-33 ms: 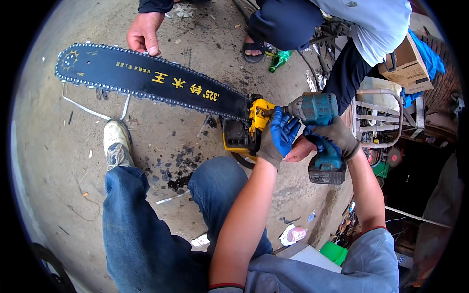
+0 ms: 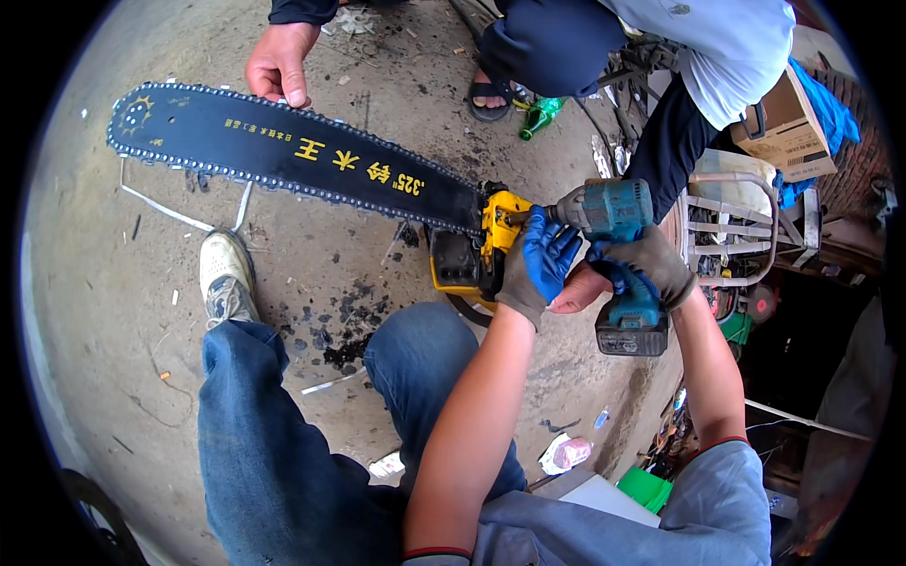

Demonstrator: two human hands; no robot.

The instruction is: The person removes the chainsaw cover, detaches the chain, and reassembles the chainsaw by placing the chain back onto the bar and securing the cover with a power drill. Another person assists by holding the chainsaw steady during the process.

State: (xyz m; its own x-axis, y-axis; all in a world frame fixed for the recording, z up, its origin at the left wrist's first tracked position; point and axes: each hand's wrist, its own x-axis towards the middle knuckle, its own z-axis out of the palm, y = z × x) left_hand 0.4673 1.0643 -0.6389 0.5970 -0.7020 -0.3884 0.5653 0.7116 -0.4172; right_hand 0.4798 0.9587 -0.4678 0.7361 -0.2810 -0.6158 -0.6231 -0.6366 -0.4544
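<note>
A chainsaw lies on the floor, its long black guide bar (image 2: 255, 132) ringed by the chain and stretching to the left. Its yellow-and-black body (image 2: 457, 264) sits in front of me. My right hand (image 2: 651, 267), in a grey and blue glove, is closed round the grip of a teal cordless impact driver (image 2: 615, 209). The driver's nose points left at the saw's yellow side part (image 2: 502, 219). Close beside that nose is my left hand (image 2: 540, 259), gloved, its blue fingers curled; what they pinch is hidden. Bare fingers (image 2: 580, 289) show between my hands.
A co-worker's hand (image 2: 281, 68) touches the bar's upper edge. That person's dark trouser leg (image 2: 547, 47) is at the far side, near a green bottle (image 2: 542, 117). At right stand a slatted metal chair (image 2: 731, 226) and a cardboard box (image 2: 781, 127). Dark oil stains (image 2: 344, 354) mark the concrete.
</note>
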